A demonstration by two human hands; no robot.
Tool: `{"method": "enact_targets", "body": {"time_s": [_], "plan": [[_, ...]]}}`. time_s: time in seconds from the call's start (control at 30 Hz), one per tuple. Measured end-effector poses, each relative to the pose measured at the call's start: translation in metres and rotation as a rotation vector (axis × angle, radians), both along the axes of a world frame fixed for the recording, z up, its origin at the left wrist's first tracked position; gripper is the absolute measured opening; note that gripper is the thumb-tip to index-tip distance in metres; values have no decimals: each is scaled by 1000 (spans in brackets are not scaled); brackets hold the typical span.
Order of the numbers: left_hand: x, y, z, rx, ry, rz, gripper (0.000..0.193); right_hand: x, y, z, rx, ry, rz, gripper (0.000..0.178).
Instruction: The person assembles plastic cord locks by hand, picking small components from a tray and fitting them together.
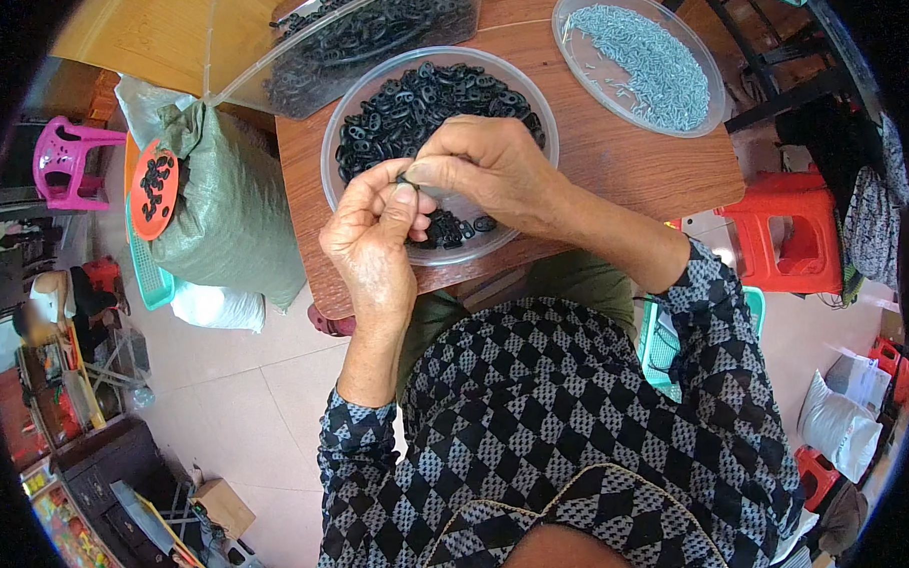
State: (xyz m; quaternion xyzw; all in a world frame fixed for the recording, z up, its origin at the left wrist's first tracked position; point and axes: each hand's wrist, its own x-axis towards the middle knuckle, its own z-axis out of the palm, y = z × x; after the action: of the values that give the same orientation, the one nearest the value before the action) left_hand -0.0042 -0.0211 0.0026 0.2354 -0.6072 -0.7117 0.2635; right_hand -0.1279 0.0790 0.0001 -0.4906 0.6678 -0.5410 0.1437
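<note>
My left hand and my right hand meet over the near left part of a clear round tub. Between their pinched fingertips sits a small black piece, mostly covered by the thumbs. Both hands are closed on it; its exact shape cannot be made out. Many black oval parts with holes fill the far side of the tub. Nearer to me, below my fingers, lies a smaller group of tiny black parts.
A round clear tray of small silvery-blue pins stands at the table's far right. A clear bin of black parts leans at the far left. Left of the table are a stuffed sack and an orange plate; at right, a red stool.
</note>
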Motion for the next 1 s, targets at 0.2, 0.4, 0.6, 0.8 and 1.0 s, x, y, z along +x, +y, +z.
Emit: {"method": "enact_targets", "body": {"time_s": [0.2, 0.4, 0.6, 0.8, 1.0], "plan": [[11, -9, -5, 21, 20, 27, 16, -24, 32, -3, 121, 123, -8, 9], [16, -9, -14, 34, -7, 22, 16, -17, 35, -10, 312, 428, 208, 9], [18, -6, -14, 24, -31, 10, 15, -10, 17, -23, 503, 673, 348, 11], [19, -4, -10, 36, -56, 25, 15, -10, 7, -26, 556, 704, 454, 10], [20, -4, -13, 45, -39, 10, 14, -9, 16, -21, 485, 701, 399, 10]]}}
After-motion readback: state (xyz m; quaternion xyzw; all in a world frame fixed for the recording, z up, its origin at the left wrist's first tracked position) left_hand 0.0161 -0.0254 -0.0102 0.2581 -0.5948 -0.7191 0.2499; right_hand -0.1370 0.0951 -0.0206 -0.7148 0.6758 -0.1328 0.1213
